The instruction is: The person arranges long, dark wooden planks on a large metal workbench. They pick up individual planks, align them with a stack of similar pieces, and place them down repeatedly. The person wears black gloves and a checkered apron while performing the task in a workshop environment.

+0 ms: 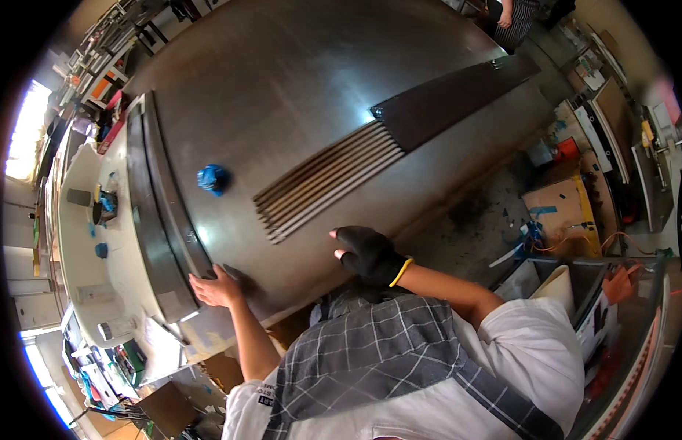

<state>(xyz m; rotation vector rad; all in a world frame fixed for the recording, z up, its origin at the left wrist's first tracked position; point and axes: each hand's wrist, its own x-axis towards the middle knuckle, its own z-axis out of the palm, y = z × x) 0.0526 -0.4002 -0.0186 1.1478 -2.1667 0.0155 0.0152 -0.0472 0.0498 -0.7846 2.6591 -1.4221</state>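
My left hand [218, 288] is bare, its fingers stretched and apart, with the fingertips by the near end of long dark grey flat strips [154, 213]. Whether they touch the strips I cannot tell. Over the near side of the big dark metal table [282, 88] is my right hand [366, 253], in a black glove that leaves the fingertips bare. Its visible fingers are apart and hold nothing. Just beyond it, several slender brown and grey bars [330, 180] lie side by side, and a dark brown length [458, 103] continues from their far end. A crumpled blue ball [212, 178] sits left of them.
A white side table [80, 220] with small items stands along the left. Cardboard boxes [557, 202] and a dark bin [553, 279] are at the right, near an orange cord. Another person [513, 22] stands beyond the table's far right corner.
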